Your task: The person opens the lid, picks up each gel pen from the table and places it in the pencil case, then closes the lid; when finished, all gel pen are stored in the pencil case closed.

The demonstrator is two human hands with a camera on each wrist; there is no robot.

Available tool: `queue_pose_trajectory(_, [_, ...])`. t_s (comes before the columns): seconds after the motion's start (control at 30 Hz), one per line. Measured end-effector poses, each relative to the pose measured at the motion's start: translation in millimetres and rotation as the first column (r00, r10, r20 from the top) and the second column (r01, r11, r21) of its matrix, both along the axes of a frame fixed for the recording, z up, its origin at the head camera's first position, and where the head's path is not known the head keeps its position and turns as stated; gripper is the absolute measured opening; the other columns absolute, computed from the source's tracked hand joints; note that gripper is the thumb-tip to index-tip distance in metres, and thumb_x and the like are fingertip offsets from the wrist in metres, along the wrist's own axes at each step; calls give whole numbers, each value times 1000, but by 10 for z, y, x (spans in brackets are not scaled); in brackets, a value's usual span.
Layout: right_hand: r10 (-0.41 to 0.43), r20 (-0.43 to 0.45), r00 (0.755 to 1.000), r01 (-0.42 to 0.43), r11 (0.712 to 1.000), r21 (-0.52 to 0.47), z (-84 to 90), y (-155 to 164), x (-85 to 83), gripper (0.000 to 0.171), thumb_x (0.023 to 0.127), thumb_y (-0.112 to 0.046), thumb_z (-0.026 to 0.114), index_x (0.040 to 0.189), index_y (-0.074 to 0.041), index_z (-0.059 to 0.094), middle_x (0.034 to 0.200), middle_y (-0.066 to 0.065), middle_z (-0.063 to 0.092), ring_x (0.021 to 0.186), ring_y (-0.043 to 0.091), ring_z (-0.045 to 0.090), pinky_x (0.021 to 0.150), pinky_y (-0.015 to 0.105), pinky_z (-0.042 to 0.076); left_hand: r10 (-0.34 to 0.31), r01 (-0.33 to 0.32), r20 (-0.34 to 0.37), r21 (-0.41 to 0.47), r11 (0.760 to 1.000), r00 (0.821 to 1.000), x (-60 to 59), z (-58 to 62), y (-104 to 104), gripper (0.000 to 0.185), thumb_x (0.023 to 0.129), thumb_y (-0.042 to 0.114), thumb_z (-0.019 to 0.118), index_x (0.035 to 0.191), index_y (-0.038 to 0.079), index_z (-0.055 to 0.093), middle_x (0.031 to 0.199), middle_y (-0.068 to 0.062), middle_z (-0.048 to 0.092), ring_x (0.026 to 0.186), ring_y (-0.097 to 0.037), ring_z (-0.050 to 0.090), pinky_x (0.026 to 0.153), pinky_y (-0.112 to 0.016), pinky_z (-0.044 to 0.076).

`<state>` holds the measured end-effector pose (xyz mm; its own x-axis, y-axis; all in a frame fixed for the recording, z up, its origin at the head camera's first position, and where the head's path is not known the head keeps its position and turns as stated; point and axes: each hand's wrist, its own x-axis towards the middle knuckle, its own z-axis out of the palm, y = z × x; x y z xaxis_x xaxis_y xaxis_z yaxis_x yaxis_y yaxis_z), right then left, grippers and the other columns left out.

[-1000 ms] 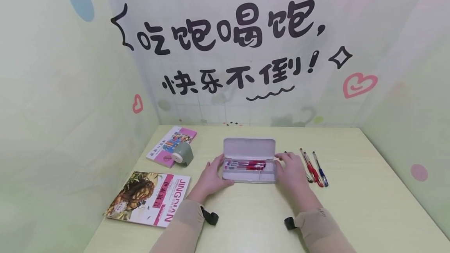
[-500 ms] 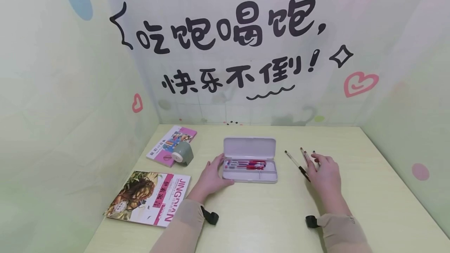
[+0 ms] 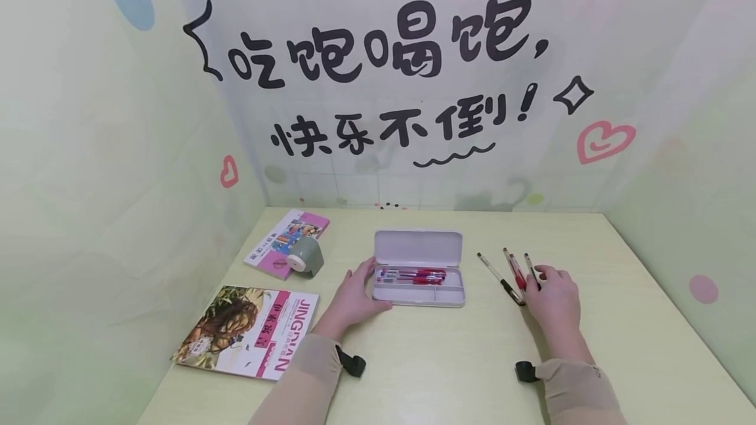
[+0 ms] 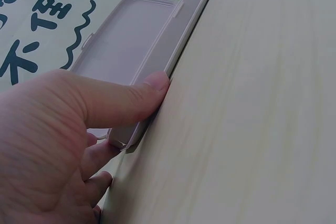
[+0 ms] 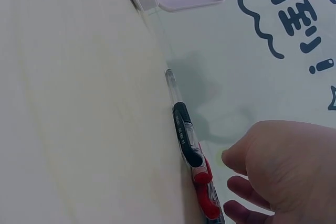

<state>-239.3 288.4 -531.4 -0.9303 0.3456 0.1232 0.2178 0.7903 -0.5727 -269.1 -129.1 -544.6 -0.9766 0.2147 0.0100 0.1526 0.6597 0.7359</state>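
Note:
A pale lilac pencil case (image 3: 419,294) lies with its lid (image 3: 418,248) raised, several red and purple pens (image 3: 413,277) in its back compartment. My left hand (image 3: 356,297) holds its left end; in the left wrist view the thumb (image 4: 156,82) presses the front wall, fingers behind the end. My right hand (image 3: 553,297) is over the loose pens at the right, fingertips close to the rightmost pen (image 3: 530,264). Left of it lie red-gripped pens (image 3: 518,273) and a black gel pen (image 5: 181,129). In the right wrist view a gap shows between thumb and pens.
A picture-covered book (image 3: 248,333) lies at the left front. Behind it, a pink and white booklet (image 3: 274,238) lies partly under a grey-green round-faced object (image 3: 307,258). Fabric walls with printed lettering (image 3: 413,126) stand along the table's (image 3: 425,366) back and sides.
My right hand has left the pencil case's right end and moved right to the loose pens, uncovering the black pen. My left hand has stayed at the case.

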Motion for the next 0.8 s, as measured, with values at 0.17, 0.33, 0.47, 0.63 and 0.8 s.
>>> queue_pose_trajectory(0.17, [-22,51,998,21,1000,9,18,8,1,50,108,-26,54,146,6,59,139,35,59,125,57,57,94,67,55,8,-8,8,-14,1000,1000,-13,-5,-8,120,79,34,99,175,18,29,177,-6,43,168,-46,29,142,-63,10])
queue_pose_trajectory(0.33, [-26,122,992,23,1000,20,46,47,7,53,107,-27,52,146,8,58,139,41,57,121,61,60,87,66,58,11,-11,1,-10,1000,1000,-19,-2,-11,120,79,34,99,175,17,30,176,-7,45,168,-45,31,143,-63,10])
queue_pose_trajectory(0.47, [-38,158,987,36,999,17,55,88,11,52,106,-26,52,145,7,61,137,42,61,117,62,64,79,62,61,3,-3,-7,-5,1000,1000,-23,-1,-9,119,79,33,99,175,17,30,176,-8,45,167,-44,33,143,-62,9])
queue_pose_trajectory(0.63, [-49,160,986,47,999,19,44,116,13,46,105,-24,53,138,6,67,130,38,68,107,58,69,67,54,61,-5,5,-6,-9,1000,1000,-29,-5,-1,119,78,33,99,175,17,30,176,-8,45,167,-42,34,143,-61,8])
queue_pose_trajectory(0.8, [-56,166,985,53,998,24,29,121,16,45,106,-23,52,135,6,68,128,37,70,104,55,71,65,51,61,-10,10,-7,-7,1000,1000,-13,-2,2,119,79,33,99,174,16,30,176,-8,44,167,-42,35,143,-61,8])
